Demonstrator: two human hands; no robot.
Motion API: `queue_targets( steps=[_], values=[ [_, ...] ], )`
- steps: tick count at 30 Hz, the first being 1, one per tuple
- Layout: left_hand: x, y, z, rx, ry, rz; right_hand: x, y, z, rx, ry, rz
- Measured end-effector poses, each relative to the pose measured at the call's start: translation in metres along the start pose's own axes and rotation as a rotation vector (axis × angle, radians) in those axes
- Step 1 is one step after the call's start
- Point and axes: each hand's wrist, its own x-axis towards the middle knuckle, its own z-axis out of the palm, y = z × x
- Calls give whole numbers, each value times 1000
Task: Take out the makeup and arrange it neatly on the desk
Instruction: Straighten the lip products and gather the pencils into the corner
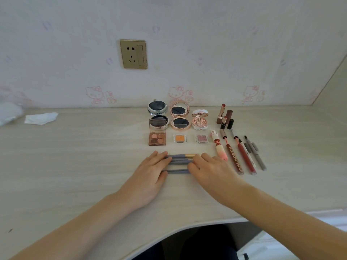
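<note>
Several grey-handled makeup brushes [178, 162] lie side by side across the desk [75, 166], one with a gold ferrule. My left hand [150, 175] covers their left ends and my right hand [210, 169] covers their right ends, fingers pressing on them. Behind them sit an open four-colour eyeshadow palette [157, 136], an orange single shadow [179, 138] and a pink single shadow [202, 138]. Further back stand three open compacts [179, 116]. To the right are lipsticks [224, 116] and a row of lip glosses and pencils [242, 154].
A crumpled white tissue [40, 118] lies at the far left of the desk, beside a white bag-like thing [9, 112]. A gold wall socket [133, 54] is on the patterned wall. The desk's curved front edge [169, 235] runs close to my body.
</note>
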Motion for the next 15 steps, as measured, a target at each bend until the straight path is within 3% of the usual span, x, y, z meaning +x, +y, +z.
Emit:
queue_targets(
  steps=[6,8,15],
  values=[
    [-1,3,2,18,40,0,-23,-1,10,206,-81,191],
    [-1,5,2,27,42,13,-24,0,10,165,-78,253],
    [6,12,11,112,1,5,-17,-3,25,223,-168,189]
  ],
)
